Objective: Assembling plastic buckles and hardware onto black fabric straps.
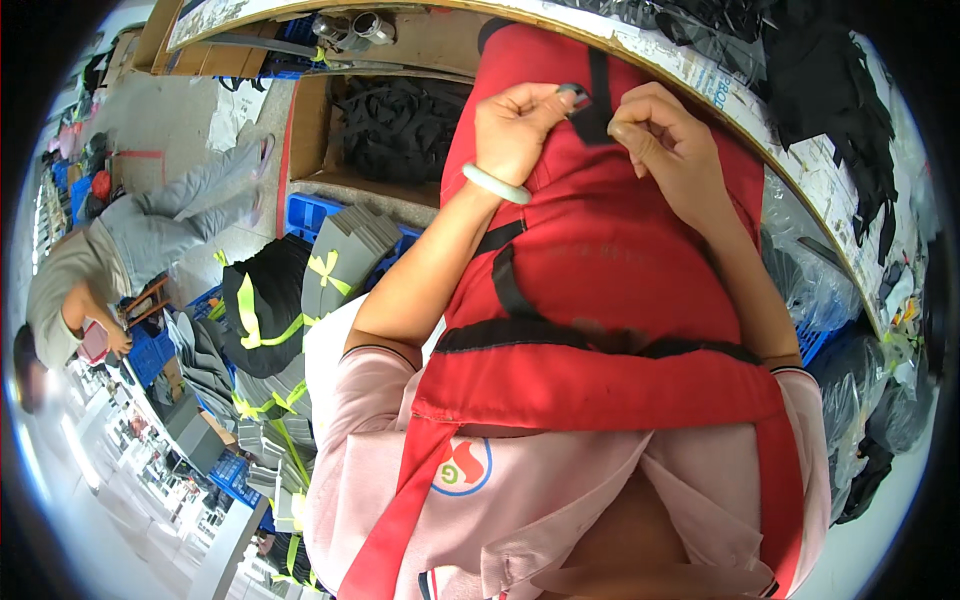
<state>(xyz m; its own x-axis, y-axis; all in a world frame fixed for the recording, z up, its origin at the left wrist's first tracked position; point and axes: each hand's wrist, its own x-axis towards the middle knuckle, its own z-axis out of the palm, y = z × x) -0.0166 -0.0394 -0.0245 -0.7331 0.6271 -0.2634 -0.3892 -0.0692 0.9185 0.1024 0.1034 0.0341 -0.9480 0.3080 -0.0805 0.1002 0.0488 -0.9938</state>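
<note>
Above my lap, my left hand [515, 125] pinches a small dark piece, perhaps a buckle, between thumb and fingertips. Its exact kind is too small to make out. A black webbing strap [594, 122] lies between my two hands against the red apron [610, 250]. At the strap's right edge, my right hand [665, 140] has its fingers curled, thumb against forefinger. Whether the strap is pinched there is hard to see. A pale bangle [496, 184] circles my left wrist.
Left of my lap stands a cardboard box [310, 130] of black straps. Nearby are grey stacked pieces [345, 250] tied with yellow-green bands. A worktable edge [745, 115] curves along the front and right, bearing black straps [830, 90]. At far left, another person [110, 250] is seated.
</note>
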